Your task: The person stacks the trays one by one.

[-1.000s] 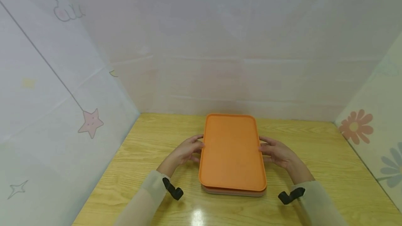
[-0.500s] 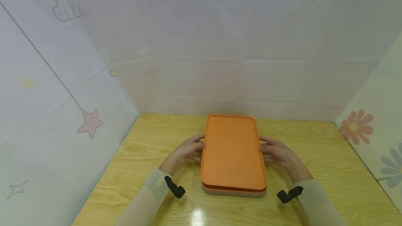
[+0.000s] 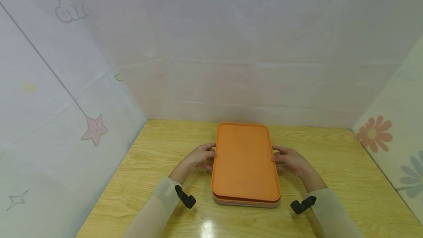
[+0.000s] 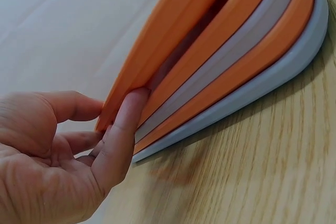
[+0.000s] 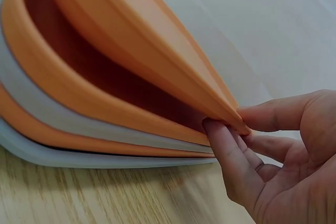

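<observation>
An orange tray (image 3: 246, 161) with a raised rim lies over a stack of trays (image 3: 246, 202) in the head view. My left hand (image 3: 199, 158) grips its left long side; in the left wrist view the thumb is on top and a fingertip (image 4: 137, 95) is under the rim. On the opposite side my right hand (image 3: 290, 161) pinches the rim between thumb (image 5: 273, 115) and fingers. A dark gap shows between this tray and the stack in both wrist views. The stacked trays alternate orange (image 5: 58, 82) and grey (image 4: 294, 59).
The stack rests on a wood-grain table (image 3: 158, 139). A pale sheet wall (image 3: 211, 65) rises behind the table, with patterned sheets at both sides. A black wrist mount (image 3: 185, 197) sits on each cuff.
The orange tray's far edge has come slightly nearer and its left edge a little to the right. The left hand has shifted slightly right with it; both hands keep their hold.
</observation>
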Motion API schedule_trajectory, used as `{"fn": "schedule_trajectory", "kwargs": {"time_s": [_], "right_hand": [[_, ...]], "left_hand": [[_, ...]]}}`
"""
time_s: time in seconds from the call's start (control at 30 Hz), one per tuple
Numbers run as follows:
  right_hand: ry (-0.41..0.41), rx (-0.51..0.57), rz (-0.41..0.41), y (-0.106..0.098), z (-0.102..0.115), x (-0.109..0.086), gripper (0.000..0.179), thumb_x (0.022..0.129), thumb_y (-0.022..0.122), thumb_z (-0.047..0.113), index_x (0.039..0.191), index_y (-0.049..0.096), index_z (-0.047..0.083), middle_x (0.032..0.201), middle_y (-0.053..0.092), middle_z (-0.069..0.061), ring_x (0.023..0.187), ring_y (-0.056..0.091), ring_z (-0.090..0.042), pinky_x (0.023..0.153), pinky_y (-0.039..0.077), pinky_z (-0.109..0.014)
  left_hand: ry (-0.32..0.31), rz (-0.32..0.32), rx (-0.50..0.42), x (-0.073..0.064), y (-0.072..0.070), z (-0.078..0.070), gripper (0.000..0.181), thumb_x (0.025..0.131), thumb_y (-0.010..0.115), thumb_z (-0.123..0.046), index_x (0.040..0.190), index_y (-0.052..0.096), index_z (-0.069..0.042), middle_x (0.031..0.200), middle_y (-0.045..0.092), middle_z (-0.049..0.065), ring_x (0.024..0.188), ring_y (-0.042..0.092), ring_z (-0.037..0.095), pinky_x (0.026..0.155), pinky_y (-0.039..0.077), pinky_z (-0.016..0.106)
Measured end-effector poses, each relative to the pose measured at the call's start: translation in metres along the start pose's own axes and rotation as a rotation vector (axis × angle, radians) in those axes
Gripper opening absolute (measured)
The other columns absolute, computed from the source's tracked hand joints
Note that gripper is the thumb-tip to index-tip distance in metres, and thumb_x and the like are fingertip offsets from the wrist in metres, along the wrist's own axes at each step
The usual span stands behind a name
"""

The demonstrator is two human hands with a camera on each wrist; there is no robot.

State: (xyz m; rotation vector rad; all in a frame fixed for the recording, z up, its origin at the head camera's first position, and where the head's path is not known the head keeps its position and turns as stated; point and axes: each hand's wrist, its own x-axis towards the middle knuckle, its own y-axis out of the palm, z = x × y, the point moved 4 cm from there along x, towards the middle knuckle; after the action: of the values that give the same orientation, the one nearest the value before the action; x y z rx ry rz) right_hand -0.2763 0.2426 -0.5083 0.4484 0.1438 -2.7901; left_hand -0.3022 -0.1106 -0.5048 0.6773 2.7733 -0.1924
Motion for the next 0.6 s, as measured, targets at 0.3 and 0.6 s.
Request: {"fn": "schedule_trajectory", "kwargs": {"time_s": [0.3, 0.6], "right_hand": [[0.015, -0.083, -0.04, 0.0021, 0.0014, -0.0017, 0.07, 0.098, 0.064, 0.008, 0.156, 0.028, -0.006, 0.122, 0.063, -0.021, 0.1, 0.069, -0.023, 0.086, 0.06, -0.04], [0.017, -0.135, -0.095, -0.0025, -0.003, 0.0029, 0.06, 0.097, 0.065, 0.006, 0.15, 0.039, -0.007, 0.111, 0.068, -0.014, 0.088, 0.066, -0.018, 0.082, 0.06, -0.036]], "left_hand": [[-0.015, 0.021, 0.029, 0.0002, 0.0006, -0.0005, 0.065, 0.1, 0.056, -0.009, 0.159, 0.029, -0.006, 0.125, 0.054, 0.018, 0.102, 0.064, 0.028, 0.071, 0.062, 0.044], [-0.024, 0.031, 0.071, 0.0, 0.0013, -0.0036, 0.067, 0.099, 0.057, -0.007, 0.159, 0.027, -0.003, 0.118, 0.053, 0.017, 0.095, 0.063, 0.028, 0.069, 0.063, 0.043]]}}
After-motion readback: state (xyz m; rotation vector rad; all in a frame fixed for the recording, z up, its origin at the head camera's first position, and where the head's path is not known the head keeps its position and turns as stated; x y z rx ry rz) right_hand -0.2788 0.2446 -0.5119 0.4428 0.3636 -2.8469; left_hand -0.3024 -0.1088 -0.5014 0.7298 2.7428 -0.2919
